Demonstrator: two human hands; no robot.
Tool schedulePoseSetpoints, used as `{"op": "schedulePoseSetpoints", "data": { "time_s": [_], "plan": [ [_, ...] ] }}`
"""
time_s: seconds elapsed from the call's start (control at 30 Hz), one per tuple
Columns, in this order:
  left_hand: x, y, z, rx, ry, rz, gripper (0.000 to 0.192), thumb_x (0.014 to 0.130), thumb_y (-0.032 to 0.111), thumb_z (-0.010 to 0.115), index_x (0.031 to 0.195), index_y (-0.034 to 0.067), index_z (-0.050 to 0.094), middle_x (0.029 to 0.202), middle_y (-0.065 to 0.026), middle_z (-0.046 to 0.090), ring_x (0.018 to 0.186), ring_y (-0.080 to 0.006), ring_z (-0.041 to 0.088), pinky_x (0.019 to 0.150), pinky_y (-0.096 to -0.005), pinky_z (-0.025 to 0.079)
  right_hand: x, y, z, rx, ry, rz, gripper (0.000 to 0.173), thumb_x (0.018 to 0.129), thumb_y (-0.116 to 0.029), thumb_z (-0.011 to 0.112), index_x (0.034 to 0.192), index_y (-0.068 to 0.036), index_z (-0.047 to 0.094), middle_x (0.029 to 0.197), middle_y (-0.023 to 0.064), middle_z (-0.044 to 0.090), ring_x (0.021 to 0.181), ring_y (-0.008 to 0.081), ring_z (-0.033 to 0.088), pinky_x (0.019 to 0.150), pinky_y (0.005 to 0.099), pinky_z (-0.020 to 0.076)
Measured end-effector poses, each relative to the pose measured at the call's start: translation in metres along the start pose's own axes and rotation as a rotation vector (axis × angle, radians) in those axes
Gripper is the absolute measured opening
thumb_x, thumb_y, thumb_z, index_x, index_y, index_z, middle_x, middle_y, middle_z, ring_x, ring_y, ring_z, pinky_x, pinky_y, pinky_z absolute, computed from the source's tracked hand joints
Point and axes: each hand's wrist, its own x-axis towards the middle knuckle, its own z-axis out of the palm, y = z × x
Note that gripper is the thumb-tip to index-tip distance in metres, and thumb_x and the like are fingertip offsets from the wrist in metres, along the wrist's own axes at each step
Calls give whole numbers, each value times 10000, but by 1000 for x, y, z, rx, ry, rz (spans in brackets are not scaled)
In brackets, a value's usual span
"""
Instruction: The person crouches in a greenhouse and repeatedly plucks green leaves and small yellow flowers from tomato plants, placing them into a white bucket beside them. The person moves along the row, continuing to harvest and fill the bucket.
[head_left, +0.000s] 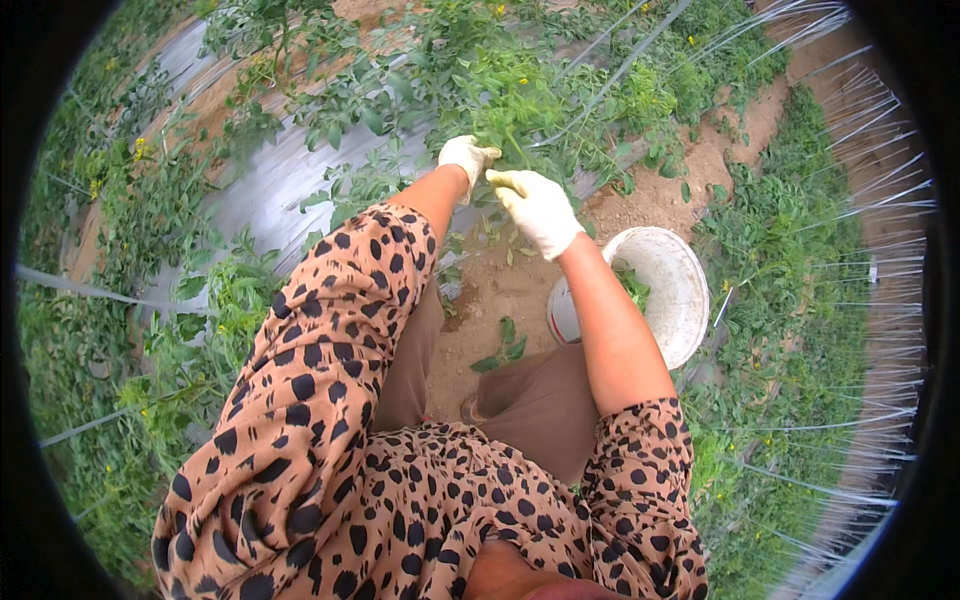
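Observation:
My left hand (466, 161), in a whitish glove, reaches into a leafy plant (517, 101) that looks like a tomato plant. Its fingers close around the lower stem area, where leaves partly hide the grip. The plant's top is blurred. Just right of and below it is my right hand (536, 208), gloved too, with fingers curled close to the left fingertips. Whether anything is between those fingers does not show. Right of my right forearm, a white plastic bucket (679, 300) leans with its mouth partly toward me and green leaves (636, 289) inside.
Silvery plastic mulch film (274, 191) covers the bed on the left, among more plants. Pale strings (626, 67) run slantwise through the foliage. A plucked-looking leafy sprig (502, 346) lies on bare soil (487, 300) by my legs. Another plant row (795, 300) stands at right, with many strings.

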Motion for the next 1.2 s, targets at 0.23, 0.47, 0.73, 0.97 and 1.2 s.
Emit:
{"op": "schedulePoseSetpoints", "data": {
  "time_s": [0.23, 0.47, 0.73, 0.97, 1.2],
  "plan": [
    [10, -16, 28, -256, 4, 12, 173, 922, 6, 658, 1090, -9, 618, 1015, -142, 709, 842, -245, 723, 658, -322, 555, 38, 48, -5, -35, 194, 203, 357, 878, -256, 603, 1093, 15, 691, 1106, 275, 685, 1060, 438, 637, 908, 464, 505],
    [11, -17, 46, -310, 19, -35, 163, 922, -8, 639, 1081, 6, 607, 999, -125, 695, 799, -208, 705, 644, -314, 554, 42, 75, -2, 406, 223, 293, 283, 891, -158, 660, 1130, -10, 694, 1028, 110, 729, 858, 203, 686, 749, 325, 515],
    [14, -18, 48, -265, 37, 1, 235, 896, -45, 645, 1119, 21, 613, 1020, -89, 676, 846, -192, 659, 719, -332, 553, 35, 51, -6, 389, 82, 291, 226, 878, -71, 638, 1068, -4, 741, 926, 67, 740, 776, 124, 640, 714, 281, 505],
    [11, -16, 29, -247, -1, -12, 272, 891, -80, 606, 1133, 35, 649, 1045, -87, 701, 887, -205, 672, 821, -354, 536, 33, 59, -31, 648, 205, 431, 223, 879, -62, 618, 1053, -5, 745, 897, 64, 741, 748, 122, 627, 690, 258, 494],
    [14, -21, -6, -89, -127, -213, 186, 925, 10, 620, 1105, 31, 665, 1024, -128, 720, 850, -284, 694, 814, -407, 566, 52, 67, -34, 679, 523, 128, 531, 913, -43, 626, 1432, 0, 526, 1316, 128, 632, 1202, 188, 595, 1031, 300, 452]
  ]
}}
